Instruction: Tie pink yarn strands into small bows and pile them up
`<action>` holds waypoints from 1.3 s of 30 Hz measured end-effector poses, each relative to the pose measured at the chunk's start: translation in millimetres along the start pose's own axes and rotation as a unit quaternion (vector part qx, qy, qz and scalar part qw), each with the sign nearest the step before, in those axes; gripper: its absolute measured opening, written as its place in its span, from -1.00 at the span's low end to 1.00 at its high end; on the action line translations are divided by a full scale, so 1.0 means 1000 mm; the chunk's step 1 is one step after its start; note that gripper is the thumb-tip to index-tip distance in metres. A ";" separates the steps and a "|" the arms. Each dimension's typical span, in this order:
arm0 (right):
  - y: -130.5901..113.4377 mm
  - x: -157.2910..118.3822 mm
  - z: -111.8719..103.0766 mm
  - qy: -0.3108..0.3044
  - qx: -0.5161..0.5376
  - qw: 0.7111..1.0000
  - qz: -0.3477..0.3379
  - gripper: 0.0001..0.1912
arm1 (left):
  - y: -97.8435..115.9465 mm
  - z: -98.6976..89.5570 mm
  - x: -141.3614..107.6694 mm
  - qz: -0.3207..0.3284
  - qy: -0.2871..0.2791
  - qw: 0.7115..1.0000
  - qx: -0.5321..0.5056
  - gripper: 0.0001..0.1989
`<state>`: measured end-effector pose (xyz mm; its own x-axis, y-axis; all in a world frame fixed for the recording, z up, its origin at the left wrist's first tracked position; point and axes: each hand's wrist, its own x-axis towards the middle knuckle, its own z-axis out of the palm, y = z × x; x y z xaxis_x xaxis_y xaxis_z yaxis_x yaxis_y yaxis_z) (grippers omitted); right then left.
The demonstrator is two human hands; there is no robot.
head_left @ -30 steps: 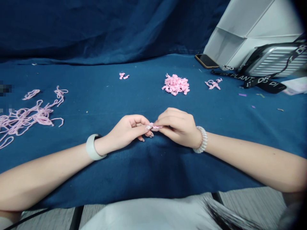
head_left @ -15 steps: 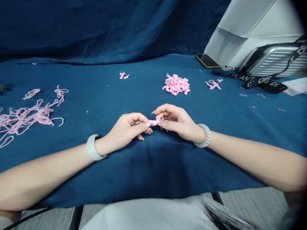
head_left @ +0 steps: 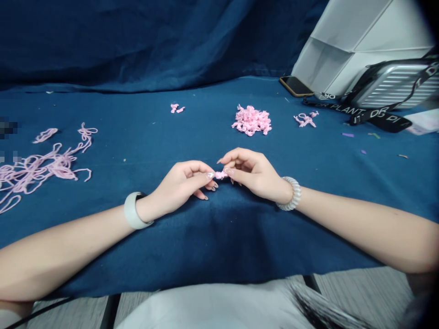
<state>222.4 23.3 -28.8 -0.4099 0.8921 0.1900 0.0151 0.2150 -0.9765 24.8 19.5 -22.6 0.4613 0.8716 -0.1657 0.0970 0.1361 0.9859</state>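
Observation:
Between my fingertips, above the blue cloth, is a small knotted piece of pink yarn (head_left: 220,175). My left hand (head_left: 188,185) pinches its left end between thumb and forefinger. The right end is pinched by my right hand (head_left: 254,173), its thumb laid along the yarn. Fingertips cover both ends, so only the short middle shows. Beyond my right hand lies a heap of knotted pink yarn pieces (head_left: 252,121). Two smaller bits of pink yarn (head_left: 175,108) rest farther back on the left.
Loose pale pink yarn strands (head_left: 34,169) sprawl at the left. A few knotted pieces (head_left: 305,119) lie right of the heap. Behind them are a phone (head_left: 297,87), a white box (head_left: 329,59), a silver ribbed case (head_left: 401,87) and a black lettered strap (head_left: 360,112). Paper scraps dot the right side.
My right thumb has shifted slightly left and up along the pink yarn piece, so less of it shows between the hands. My left hand has hardly moved.

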 end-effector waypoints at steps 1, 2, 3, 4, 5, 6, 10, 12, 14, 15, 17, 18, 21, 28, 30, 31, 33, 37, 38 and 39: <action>0.000 0.000 0.000 -0.001 0.003 1.000 0.001 -0.84 | 0.000 0.000 0.000 -0.001 0.001 1.000 0.004 -0.82; -0.001 0.000 0.000 -0.002 0.007 1.000 0.002 -0.85 | 0.001 0.001 0.000 -0.002 0.002 1.000 0.008 -0.82; -0.001 0.000 0.000 -0.002 0.010 1.000 0.005 -0.85 | 0.001 0.002 0.001 -0.002 0.003 1.000 0.012 -0.82; -0.002 0.001 0.000 -0.002 0.013 1.000 0.008 -0.86 | 0.001 0.002 0.001 -0.002 0.004 1.000 0.015 -0.82; -0.002 0.001 0.001 0.000 0.016 1.000 0.013 -0.86 | 0.002 0.003 0.001 0.000 0.006 1.000 0.018 -0.81; -0.002 0.001 0.002 0.002 0.019 1.000 0.018 -0.85 | 0.002 0.003 0.001 0.003 0.008 1.000 0.019 -0.81; -0.003 0.002 0.007 0.017 0.045 0.998 0.047 -0.83 | 0.003 0.007 0.001 0.015 0.032 0.999 0.013 -0.73; -0.002 0.002 0.011 0.025 0.052 0.997 0.058 -0.83 | 0.003 0.010 0.000 0.014 0.046 0.999 0.020 -0.68; -0.002 0.001 0.013 0.033 0.051 0.996 0.064 -0.82 | 0.004 0.013 0.000 0.014 0.057 0.998 0.034 -0.67; -0.002 0.001 0.013 0.037 0.049 0.996 0.065 -0.82 | 0.005 0.014 -0.001 0.016 0.062 0.997 0.042 -0.68; -0.002 0.001 0.014 0.046 0.045 0.996 0.064 -0.81 | 0.005 0.015 -0.001 0.024 0.070 0.996 0.056 -0.70; -0.002 0.001 0.013 0.051 0.044 0.996 0.063 -0.80 | 0.005 0.016 -0.001 0.029 0.071 0.995 0.064 -0.71; 0.000 0.001 0.012 0.061 0.042 0.995 0.063 -0.79 | 0.003 0.015 -0.001 0.049 0.074 0.992 0.087 -0.72; -0.002 0.003 0.013 0.065 0.042 0.995 0.070 -0.80 | 0.001 0.015 -0.001 0.057 0.075 0.991 0.093 -0.75; -0.003 0.003 0.013 0.062 0.042 0.995 0.072 -0.80 | 0.002 0.015 -0.002 0.055 0.072 0.992 0.089 -0.74; -0.003 0.003 0.013 0.061 0.040 0.995 0.072 -0.81 | 0.002 0.016 -0.002 0.055 0.071 0.992 0.088 -0.73; -0.004 0.003 0.014 0.059 0.037 0.995 0.070 -0.81 | 0.002 0.016 -0.002 0.057 0.072 0.992 0.087 -0.73; -0.003 0.002 0.014 0.060 0.035 0.995 0.070 -0.81 | 0.003 0.017 -0.001 0.051 0.082 0.991 0.091 -0.74; -0.003 0.003 0.014 0.061 0.035 0.995 0.071 -0.80 | 0.003 0.018 -0.001 0.047 0.084 0.991 0.092 -0.74; -0.003 0.003 0.014 0.062 0.036 0.995 0.072 -0.80 | 0.003 0.018 0.000 0.045 0.085 0.991 0.093 -0.75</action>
<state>208.6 19.4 -26.6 -0.2926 0.9547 0.0535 -0.0019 0.0553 -0.9985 40.5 11.1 -20.3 0.3214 0.9453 -0.0556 0.2306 -0.0212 0.9728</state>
